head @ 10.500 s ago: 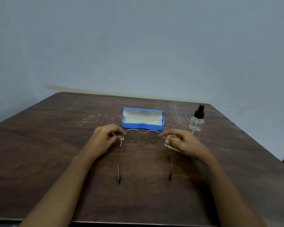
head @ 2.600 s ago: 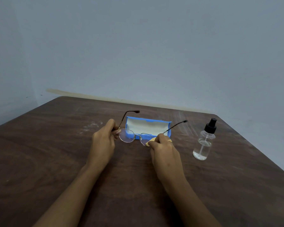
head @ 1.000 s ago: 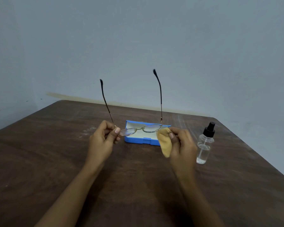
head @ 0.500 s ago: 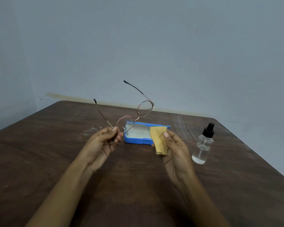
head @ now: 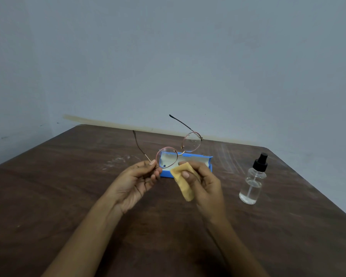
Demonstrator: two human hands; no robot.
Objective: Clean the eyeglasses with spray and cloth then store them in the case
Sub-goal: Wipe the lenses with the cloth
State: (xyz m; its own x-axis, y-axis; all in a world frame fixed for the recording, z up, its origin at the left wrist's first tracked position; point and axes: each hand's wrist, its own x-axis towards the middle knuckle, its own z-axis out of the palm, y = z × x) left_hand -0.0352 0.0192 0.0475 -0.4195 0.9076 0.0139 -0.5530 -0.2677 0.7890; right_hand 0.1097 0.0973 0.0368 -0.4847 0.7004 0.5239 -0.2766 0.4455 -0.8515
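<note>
Thin-framed round eyeglasses hang tilted in the air above the table, temples open and pointing away from me. My left hand pinches them at the hinge beside the lower left lens. My right hand holds a folded yellow cloth just below and right of that lens, apart from the glass. Behind both hands lies the open blue case with a pale lining, partly hidden by them. A clear spray bottle with a black pump top stands upright to the right.
The dark wooden table meets a plain grey wall at its far edge. Its right edge runs diagonally close behind the bottle. Pale scuff marks show on the wood left of the case.
The glasses have turned from lenses-down with temples straight up to a tilted pose held by my left hand alone. My right hand let go of the frame and brought the cloth toward the lower lens.
</note>
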